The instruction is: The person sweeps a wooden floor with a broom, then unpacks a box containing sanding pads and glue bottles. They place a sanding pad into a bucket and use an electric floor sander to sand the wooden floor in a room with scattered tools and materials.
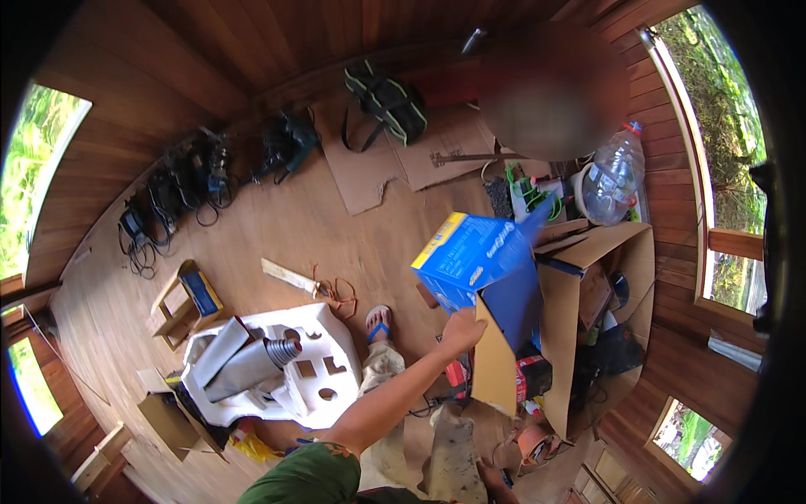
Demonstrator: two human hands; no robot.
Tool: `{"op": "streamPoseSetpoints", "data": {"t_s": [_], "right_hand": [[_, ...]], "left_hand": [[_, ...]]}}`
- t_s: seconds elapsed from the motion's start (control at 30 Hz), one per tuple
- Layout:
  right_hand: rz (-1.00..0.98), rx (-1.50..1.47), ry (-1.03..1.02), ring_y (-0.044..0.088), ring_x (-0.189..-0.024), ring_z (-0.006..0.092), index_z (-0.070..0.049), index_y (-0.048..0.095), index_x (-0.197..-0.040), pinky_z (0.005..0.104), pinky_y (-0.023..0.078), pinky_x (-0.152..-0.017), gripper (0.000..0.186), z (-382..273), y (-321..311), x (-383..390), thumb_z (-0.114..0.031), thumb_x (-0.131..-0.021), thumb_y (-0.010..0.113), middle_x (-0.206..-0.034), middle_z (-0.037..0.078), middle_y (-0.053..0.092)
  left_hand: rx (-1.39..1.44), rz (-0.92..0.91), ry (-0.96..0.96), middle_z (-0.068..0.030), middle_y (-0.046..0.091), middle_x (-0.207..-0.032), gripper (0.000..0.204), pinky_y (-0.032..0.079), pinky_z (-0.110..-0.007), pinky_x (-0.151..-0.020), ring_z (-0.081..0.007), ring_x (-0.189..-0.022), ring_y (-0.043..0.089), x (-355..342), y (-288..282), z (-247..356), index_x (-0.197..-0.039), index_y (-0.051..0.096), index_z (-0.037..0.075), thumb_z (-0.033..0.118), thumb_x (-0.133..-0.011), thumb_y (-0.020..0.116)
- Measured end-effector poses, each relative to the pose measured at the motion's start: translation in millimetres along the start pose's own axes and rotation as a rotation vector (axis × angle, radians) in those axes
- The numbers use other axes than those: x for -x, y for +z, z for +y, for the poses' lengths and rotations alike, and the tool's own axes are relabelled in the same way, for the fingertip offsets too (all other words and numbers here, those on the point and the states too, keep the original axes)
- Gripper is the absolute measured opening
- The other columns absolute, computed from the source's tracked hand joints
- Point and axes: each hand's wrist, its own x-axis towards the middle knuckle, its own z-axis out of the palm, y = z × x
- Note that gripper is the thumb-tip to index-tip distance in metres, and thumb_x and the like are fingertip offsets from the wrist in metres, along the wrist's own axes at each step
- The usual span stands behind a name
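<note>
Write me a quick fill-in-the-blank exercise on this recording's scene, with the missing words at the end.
1. The left hand grips a box whose outside is mostly ____, with a yellow band.
2. In the picture, the white foam packing lies to the ____ of that box.
3. The black bag lies partly on flattened sheets of ____ on the floor.

Missing words: blue; left; cardboard.

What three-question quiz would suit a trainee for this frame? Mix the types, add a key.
1. Which of the wearer's hands grips the brown flap of the blue box?
2. True or false: the sandal strap is blue.
3. Which lies on the white foam packing: A) black bag, B) grey ribbed tube, C) clear plastic bottle?

Key: 1. The left hand. 2. True. 3. B.
</note>
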Motion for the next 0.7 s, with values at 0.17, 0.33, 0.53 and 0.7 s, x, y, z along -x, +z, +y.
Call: {"op": "streamPoseSetpoints", "data": {"t_s": [0.17,0.33,0.53,0.7], "right_hand": [[0.144,-0.212,0.011,0.061,-0.123,0.0213,-0.001,0.057,-0.148,0.036,0.048,-0.104,0.056,-98,-8,8,-0.041,-0.108,0.054,-0.136,0.011,0.066],[0.089,-0.57,-0.238,0.062,-0.12,0.0177,0.0,0.061,-0.144,0.0332,0.048,-0.104,0.05,-139,0,2,-0.036,-0.109,0.057,-0.132,0.008,0.069],[0.179,-0.459,-0.266,0.065,-0.114,0.0181,0.001,0.065,-0.138,0.0331,0.049,-0.102,0.048,-136,19,-20,-0.036,-0.107,0.061,-0.123,0.011,0.074],[0.142,-0.405,-0.136,0.069,-0.11,0.0232,-0.002,0.066,-0.138,0.035,0.051,-0.099,0.05,-110,59,-49,-0.038,-0.103,0.063,-0.12,0.017,0.075]], "left_hand": [[0.153,0.256,0.226,-0.0229,0.076,-0.092,0.029,0.059,-0.044,-0.073,-0.0313,-0.079,0.075,-27,-129,162,-0.099,0.073,-0.005,0.022,-0.088,0.073],[0.079,0.606,0.508,-0.0225,0.072,-0.102,0.037,0.053,-0.047,-0.094,-0.0366,-0.099,0.068,-95,-244,260,-0.117,0.065,-0.006,0.021,-0.094,0.074],[0.658,0.334,0.416,-0.0098,0.072,-0.107,0.028,0.061,-0.033,-0.081,-0.0206,-0.093,0.071,-186,-395,304,-0.116,0.067,0.004,0.015,-0.091,0.075],[0.465,0.253,0.481,-0.0143,0.057,-0.148,0.039,0.047,-0.04,-0.115,-0.0271,-0.137,0.054,-178,-446,252,-0.144,0.054,0.002,0.014,-0.106,0.051]]}}
